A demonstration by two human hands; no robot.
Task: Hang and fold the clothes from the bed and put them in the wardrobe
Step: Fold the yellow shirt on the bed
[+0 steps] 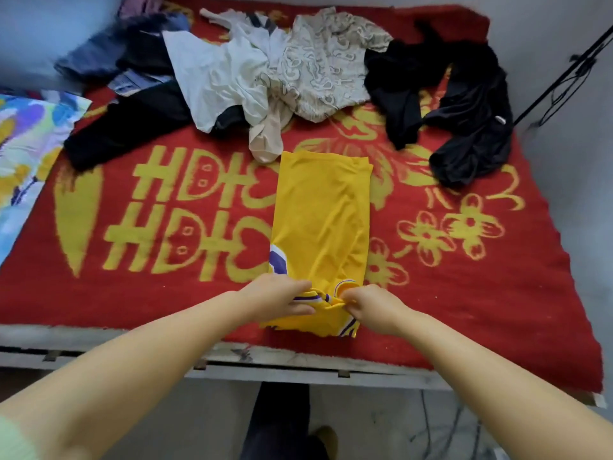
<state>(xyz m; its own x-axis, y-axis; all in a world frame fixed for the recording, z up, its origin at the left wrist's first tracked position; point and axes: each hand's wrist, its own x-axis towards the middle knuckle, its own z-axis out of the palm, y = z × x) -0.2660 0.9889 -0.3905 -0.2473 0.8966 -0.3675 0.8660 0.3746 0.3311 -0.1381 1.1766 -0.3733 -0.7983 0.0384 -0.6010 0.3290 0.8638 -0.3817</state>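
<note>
Nearest you, your left hand [282, 298] and right hand [371, 308] meet at the near end of the yellow jersey [320, 224], each grip closed in a pinch on the purple-and-white trimmed edge; your left fingers lie flatter over the cloth while the right ones curl round a bunched bit of hem. You likely hold both corners so that the next fold goes away from you with the edge straight. The jersey lies just inside the near edge of the bed [132, 313], already narrowed to one long strip running away from you on the red blanket [497, 293], which suggests the side folds are done and the end folds remain. Beyond its far end waits the unfolded heap: one beige piece [265, 141] touching the strip, one white top [219, 81], one patterned cream garment [328, 68], a black pile [464, 104] to the right, and dark and blue clothes [132, 104] to the left, too tangled to count. The wardrobe is not in view.
</note>
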